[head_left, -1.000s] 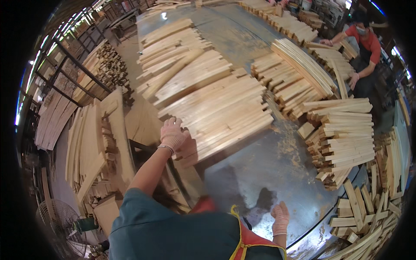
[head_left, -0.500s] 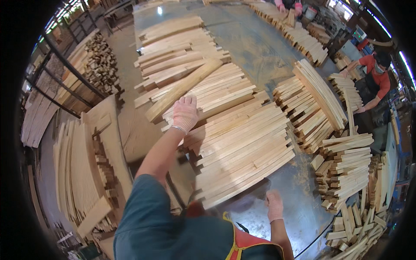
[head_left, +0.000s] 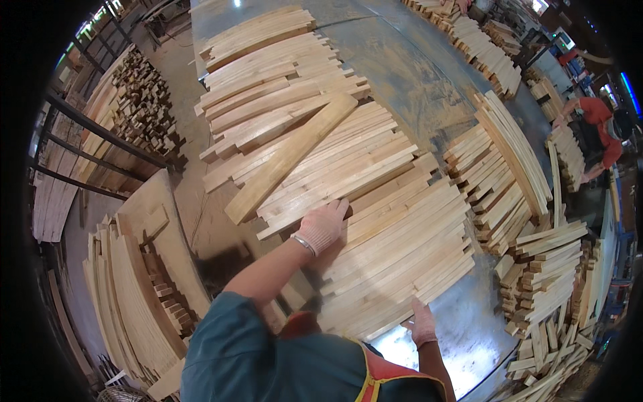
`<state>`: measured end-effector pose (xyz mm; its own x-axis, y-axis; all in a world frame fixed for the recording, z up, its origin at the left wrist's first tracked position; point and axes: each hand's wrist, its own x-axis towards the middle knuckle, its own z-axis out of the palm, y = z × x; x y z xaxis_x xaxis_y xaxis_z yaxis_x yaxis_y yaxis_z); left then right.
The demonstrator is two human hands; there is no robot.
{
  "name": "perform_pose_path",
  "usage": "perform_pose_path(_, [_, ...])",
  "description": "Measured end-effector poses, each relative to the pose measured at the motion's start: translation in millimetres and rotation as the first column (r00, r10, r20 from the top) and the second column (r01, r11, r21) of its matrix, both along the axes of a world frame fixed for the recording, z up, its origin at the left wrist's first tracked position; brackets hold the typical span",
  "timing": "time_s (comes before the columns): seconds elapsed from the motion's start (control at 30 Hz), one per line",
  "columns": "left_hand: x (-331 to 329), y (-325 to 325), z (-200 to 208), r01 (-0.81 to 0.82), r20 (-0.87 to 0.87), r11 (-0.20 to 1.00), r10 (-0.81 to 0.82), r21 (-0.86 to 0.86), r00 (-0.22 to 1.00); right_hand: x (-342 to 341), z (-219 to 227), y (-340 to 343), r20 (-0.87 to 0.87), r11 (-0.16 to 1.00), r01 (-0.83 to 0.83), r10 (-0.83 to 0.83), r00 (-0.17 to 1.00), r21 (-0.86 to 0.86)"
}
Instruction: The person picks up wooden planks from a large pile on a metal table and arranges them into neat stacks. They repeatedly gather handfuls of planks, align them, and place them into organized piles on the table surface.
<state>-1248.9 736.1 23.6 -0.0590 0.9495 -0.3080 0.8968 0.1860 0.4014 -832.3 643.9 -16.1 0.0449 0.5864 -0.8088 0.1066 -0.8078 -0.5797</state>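
Note:
A row of pale wooden strips point(head_left: 402, 248) lies side by side on the metal table in front of me. My left hand point(head_left: 323, 224), in a pinkish knitted glove, is on the row's left part, fingers curled at a step between the lower strips and a raised band of strips point(head_left: 341, 177). At the near edge my gloved right hand point(head_left: 422, 323) takes hold of the front strip, thumb over the top; its other fingers are partly hidden. A loose board point(head_left: 295, 157) lies slantwise across the strips beyond my left hand.
More strips point(head_left: 268, 40) cover the table's far end. Stacks point(head_left: 495, 174) and short offcuts point(head_left: 549, 348) stand at the right, where a person in red point(head_left: 596, 127) handles wood. Long boards point(head_left: 134, 281) are piled at the left. The metal table point(head_left: 462, 348) shows sawdust patches.
My left hand has come nearer and to the right, off the area by the slanted board onto the step in the row. My right hand has reached the row's near edge.

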Motion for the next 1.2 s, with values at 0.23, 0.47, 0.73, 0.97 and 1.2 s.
perform_pose_path(0.23, [16.9, -19.4, -0.1, -0.177, -0.059, 0.983, 0.174, -0.049, 0.983, -0.9, 3.2, -4.5, -0.048, 1.000, -0.024, 0.025, 0.999, 0.004])
perform_pose_path(0.47, [-64.3, -32.4, 49.9, -0.264, -0.422, 0.904, 0.396, 0.338, 0.816, 21.1, 2.0, -0.5, -0.282, 0.999, -0.048, 0.048, 0.958, 0.005])
perform_pose_path(0.73, [-164.7, 5.0, 44.2, -0.357, -0.359, 0.926, 0.376, 0.122, 0.854, 30.5, 1.0, 15.5, -0.189, 0.995, 0.020, -0.001, 0.982, 0.100])
perform_pose_path(0.97, [-269.2, 96.3, 71.8, -0.026, -0.609, 0.838, 0.416, 0.545, 0.675, -6.2, -1.8, 1.6, 0.106, 0.988, 0.095, -0.108, 0.988, 0.124])
perform_pose_path(1.2, [-99.9, 44.1, 51.8, 0.100, -0.119, 0.958, -0.070, 0.270, 0.990, -35.4, 20.4, 12.6, 0.228, 0.991, 0.124, -0.134, 0.965, 0.056])
